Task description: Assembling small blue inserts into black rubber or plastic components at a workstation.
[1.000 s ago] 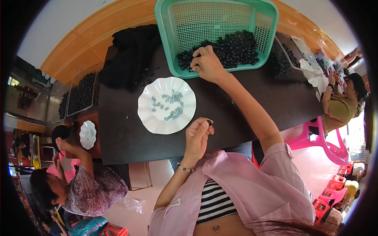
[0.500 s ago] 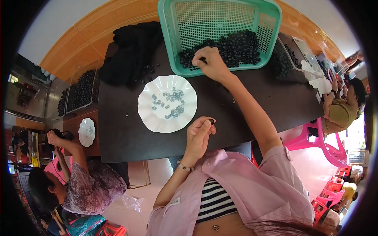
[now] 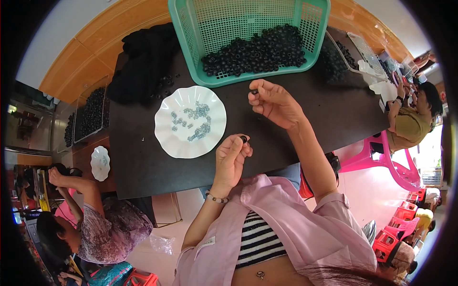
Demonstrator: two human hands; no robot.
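Note:
My left hand (image 3: 230,161) is raised over the near side of the table, thumb and fingers pinched on a small black ring-shaped part (image 3: 244,138). Farther out and to the right, my right hand (image 3: 277,104) pinches another small black part (image 3: 254,91) at its fingertips. The two hands are apart. To the left of them, a white scalloped plate (image 3: 164,143) carries many small clear, bluish pieces (image 3: 199,132). Beyond my right hand stands a green mesh basket (image 3: 191,66) with a heap of small black parts (image 3: 260,51) in it.
A black cloth (image 3: 143,62) lies on the dark table (image 3: 143,176) at the far left, with loose black parts (image 3: 166,82) beside it. Clear bins (image 3: 95,112) of black parts flank the table. Co-workers sit at left (image 3: 112,233) and right (image 3: 415,126).
My right hand has come out of the green basket toward me with a small black part in its fingertips. My left hand keeps its black part. The view has shifted slightly.

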